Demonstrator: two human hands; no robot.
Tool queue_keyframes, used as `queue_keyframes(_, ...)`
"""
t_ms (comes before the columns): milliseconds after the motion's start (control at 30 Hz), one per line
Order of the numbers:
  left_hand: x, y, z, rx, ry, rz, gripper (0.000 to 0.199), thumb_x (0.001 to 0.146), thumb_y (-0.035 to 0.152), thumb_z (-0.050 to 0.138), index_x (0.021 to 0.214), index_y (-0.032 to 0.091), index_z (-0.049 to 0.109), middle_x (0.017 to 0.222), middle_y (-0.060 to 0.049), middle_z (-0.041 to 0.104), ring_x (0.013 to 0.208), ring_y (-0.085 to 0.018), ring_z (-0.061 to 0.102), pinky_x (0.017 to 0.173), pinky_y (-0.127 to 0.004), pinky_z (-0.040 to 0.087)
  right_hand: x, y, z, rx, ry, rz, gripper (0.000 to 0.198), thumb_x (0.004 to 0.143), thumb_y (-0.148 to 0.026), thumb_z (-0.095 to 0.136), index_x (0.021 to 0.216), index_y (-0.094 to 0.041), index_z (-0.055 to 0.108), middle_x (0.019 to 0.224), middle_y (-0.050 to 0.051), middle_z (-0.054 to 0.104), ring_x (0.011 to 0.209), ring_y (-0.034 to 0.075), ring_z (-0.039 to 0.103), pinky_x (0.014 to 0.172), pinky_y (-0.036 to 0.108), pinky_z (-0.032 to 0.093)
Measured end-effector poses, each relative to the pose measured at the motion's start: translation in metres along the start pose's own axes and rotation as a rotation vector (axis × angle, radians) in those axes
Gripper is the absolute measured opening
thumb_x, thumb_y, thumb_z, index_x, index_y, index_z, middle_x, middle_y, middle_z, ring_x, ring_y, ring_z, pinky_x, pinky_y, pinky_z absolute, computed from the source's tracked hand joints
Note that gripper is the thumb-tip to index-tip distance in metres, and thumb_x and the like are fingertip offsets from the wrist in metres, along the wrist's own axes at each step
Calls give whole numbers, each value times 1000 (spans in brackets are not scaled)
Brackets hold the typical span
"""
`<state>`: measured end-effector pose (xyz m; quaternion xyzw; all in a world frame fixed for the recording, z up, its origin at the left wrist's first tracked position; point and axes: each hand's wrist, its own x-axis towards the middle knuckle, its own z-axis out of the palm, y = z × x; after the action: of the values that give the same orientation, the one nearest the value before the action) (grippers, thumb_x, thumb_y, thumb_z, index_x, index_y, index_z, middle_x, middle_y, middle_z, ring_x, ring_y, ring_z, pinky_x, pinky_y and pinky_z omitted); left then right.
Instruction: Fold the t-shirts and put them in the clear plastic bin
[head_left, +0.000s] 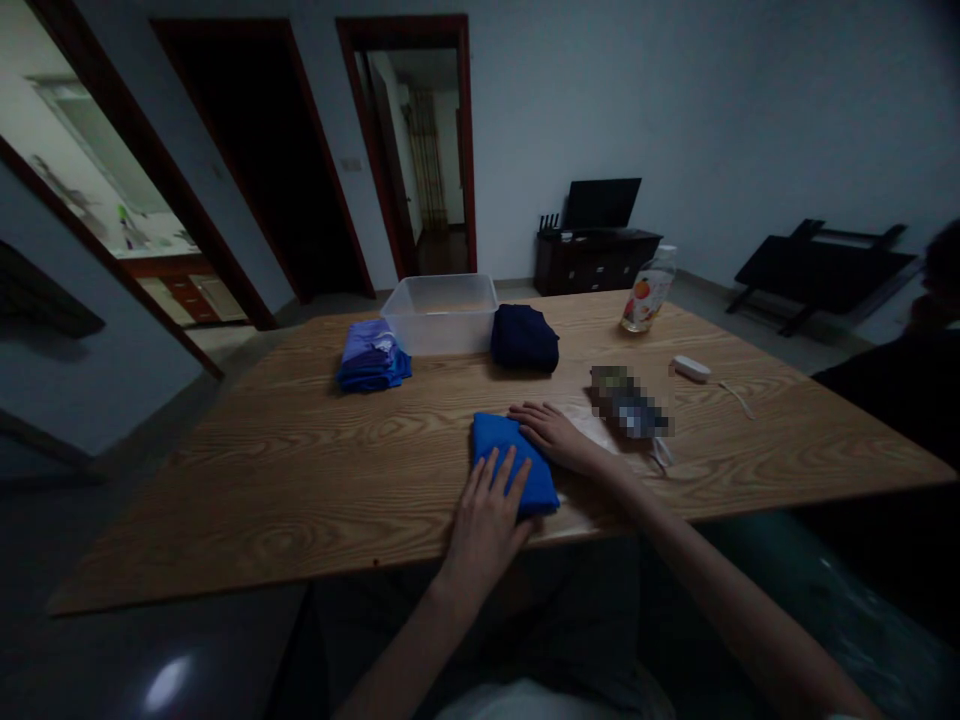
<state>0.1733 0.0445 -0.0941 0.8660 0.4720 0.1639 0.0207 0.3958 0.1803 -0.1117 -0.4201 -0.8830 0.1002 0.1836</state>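
Across the wooden worktop point(285, 450): all the pieces of fabric are borne on one firm, flat surface, apparently so that they can be smoothed from above.
Far-side clear bin point(442, 330): stood upright with its open top upward, it is set beyond the fabric, probably so that the near side can be used by the hands.
Purple-and-blue stack point(366, 342): folded layers are piled close by the bin's left side, likely to save room.
Dark bundle point(525, 338): placed beside the bin's right side; whether the two are touching cannot be told.
Folded blue cloth point(538, 482): laid flat by the worktop's near edge, seemingly because it can be reached there by both hands without strain.
Left hand point(484, 510): opened, palm down over the near left part of the cloth, fingers spread and pointed away; flat pressure rather than a pinch is suggested.
Right hand point(553, 436): opened too, slanted in from the right, fingertips rested on the cloth's far right edge, presumably to steady it; the forearm is stretched long.
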Motion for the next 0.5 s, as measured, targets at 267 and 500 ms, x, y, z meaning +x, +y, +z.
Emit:
queue_keyframes(267, 12, -12, -21, 18, -100, 83, 75, 88, 15, 75, 158, 15, 48, 160, -17, 52, 144, -35, 55, 117, -49, 51, -37, -18, -20, 133, 70, -183, 72, 98, -4, 40, 166, -25, 38, 172, 9, 34, 160, 24, 28, 130, 55, 30)
queue_keyframes(500, 31, -54, -64, -399, 88, -251, 43, 86, 24, 71, 129, 21, 72, 117, -9, 79, 100, -29, 76, 91, -39, 58, -62, -54, -41, 372, 2, -141, 84, 95, -21, 66, 169, -30, 28, 176, 8, 21, 163, 31, 18, 132, 57, 22)
